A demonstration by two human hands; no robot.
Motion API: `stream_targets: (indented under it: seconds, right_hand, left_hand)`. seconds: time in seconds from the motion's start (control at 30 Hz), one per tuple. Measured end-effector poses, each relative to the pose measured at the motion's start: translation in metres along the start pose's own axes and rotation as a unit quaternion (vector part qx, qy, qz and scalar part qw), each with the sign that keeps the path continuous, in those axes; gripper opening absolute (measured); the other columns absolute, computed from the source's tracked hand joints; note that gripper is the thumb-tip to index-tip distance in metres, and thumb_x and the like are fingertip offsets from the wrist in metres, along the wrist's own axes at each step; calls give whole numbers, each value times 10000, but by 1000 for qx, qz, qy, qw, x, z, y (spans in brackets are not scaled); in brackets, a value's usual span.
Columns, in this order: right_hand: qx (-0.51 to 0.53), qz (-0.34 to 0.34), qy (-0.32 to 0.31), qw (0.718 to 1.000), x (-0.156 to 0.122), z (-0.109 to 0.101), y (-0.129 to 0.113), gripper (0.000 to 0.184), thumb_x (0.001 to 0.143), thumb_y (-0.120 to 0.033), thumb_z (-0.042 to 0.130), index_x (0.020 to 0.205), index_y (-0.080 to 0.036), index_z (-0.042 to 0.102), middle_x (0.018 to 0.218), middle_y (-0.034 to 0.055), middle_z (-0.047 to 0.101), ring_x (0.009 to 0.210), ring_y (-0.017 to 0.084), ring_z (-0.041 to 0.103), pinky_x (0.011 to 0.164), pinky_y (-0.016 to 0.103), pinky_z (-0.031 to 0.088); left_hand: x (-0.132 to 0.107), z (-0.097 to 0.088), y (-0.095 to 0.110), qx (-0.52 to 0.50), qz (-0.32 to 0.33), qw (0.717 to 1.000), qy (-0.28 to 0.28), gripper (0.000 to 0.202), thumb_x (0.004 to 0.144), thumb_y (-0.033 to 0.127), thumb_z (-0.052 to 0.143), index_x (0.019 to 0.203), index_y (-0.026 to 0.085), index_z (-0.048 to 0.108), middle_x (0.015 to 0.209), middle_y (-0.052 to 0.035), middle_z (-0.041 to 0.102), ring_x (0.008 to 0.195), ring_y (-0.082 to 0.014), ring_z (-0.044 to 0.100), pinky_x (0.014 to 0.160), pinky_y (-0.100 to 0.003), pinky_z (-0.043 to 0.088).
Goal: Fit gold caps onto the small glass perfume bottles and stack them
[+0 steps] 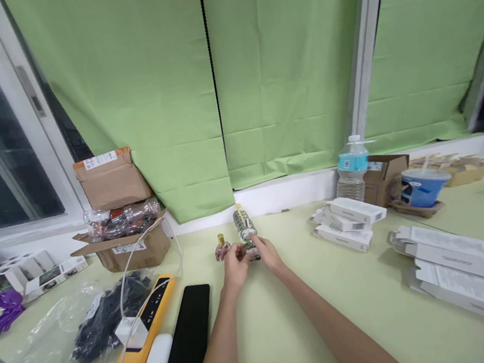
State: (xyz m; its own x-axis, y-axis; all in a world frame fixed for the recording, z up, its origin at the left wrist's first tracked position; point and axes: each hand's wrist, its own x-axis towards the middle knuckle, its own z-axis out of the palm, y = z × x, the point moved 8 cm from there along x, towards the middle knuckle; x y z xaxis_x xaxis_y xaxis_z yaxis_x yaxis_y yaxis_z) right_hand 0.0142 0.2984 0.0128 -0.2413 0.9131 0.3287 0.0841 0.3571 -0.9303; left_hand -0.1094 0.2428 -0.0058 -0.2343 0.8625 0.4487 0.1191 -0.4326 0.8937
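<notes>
My left hand [235, 265] and my right hand [267, 253] meet near the middle of the table, fingers closed. Between their fingertips is a small, shiny silvery object [251, 253], partly covered by the fingers; its kind is too small to make out. Just behind it lies a silvery, patterned cylindrical item [243, 225] with a gold-coloured tip, possibly touching it. Left of my left hand stands a little pinkish glass bottle [221, 251] with a gold cap.
Left of my arms lie a black phone [190, 329], a white earbud case [159, 354] and a yellow power strip [154, 322]. An open cardboard box [137, 252] stands behind. To the right are white cartons [475, 280], a water bottle [352, 174] and a blue cup [424, 186].
</notes>
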Motion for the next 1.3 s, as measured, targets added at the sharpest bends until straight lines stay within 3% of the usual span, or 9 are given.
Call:
stream_targets:
  seconds: [0.3,0.7,0.77,0.83,0.9,0.97,1.03,1.13,1.3]
  right_hand:
    - [22,0,-6,1000,1,1,-1,598,813,-687,482,786,-131,700,745,67,680,731,211,605,686,293,467]
    - [37,-41,5,998,-10,-3,-10,624,833,-737,463,865,-152,679,853,74,694,803,209,614,681,280,466]
    - [35,-62,39,997,-13,-9,-16,596,868,-716,430,876,-164,655,873,74,688,830,209,612,688,278,467]
    - [16,-93,111,989,-17,-22,-22,542,902,-676,412,858,-178,622,861,69,670,826,203,599,679,275,459]
    - [-31,-136,181,973,-25,-33,-32,481,925,-624,423,776,-193,576,782,49,628,762,186,564,659,273,433]
    - [-87,-177,204,959,-32,-35,-41,474,944,-577,423,660,-208,511,660,19,555,648,161,497,618,273,388]
    - [-134,-203,174,954,-36,-26,-47,514,962,-542,400,569,-216,458,563,1,490,551,141,423,576,278,336]
    - [-193,-234,76,950,-43,0,-53,525,971,-480,400,525,-213,477,521,5,501,501,134,410,559,281,301]
    - [-289,-256,-70,920,-57,43,-55,246,908,-319,493,752,-219,655,645,21,658,560,156,533,581,271,312]
  left_hand:
    - [0,0,1,-3,-15,1000,5,323,719,334,766,969,170,642,946,-84,707,866,-210,666,834,-352,510]
    - [-3,-1,8,-7,-27,999,31,380,642,405,827,833,167,599,774,-45,671,735,-182,638,712,-306,496]
    - [-1,-4,6,-13,-33,998,43,391,627,405,833,821,159,598,762,-45,669,716,-179,636,702,-305,493]
    - [0,-8,4,-12,-36,998,58,397,614,400,839,815,152,604,767,-51,675,710,-181,639,701,-308,493]
    - [2,-10,3,-14,-37,997,62,394,616,405,838,818,147,619,793,-65,685,729,-188,648,718,-317,500]
    - [2,-11,4,-26,-36,997,60,388,646,438,816,835,146,644,834,-82,698,783,-205,664,761,-335,511]
    - [2,-14,6,-37,-32,997,67,393,698,493,770,865,150,674,889,-99,710,866,-224,675,823,-354,516]
    - [2,-20,7,-60,-38,994,86,466,775,595,664,916,153,707,970,-120,719,962,-241,676,880,-358,516]
    - [2,-26,1,-126,-94,980,120,724,781,774,493,917,100,721,912,-159,736,861,-258,706,803,-364,543]
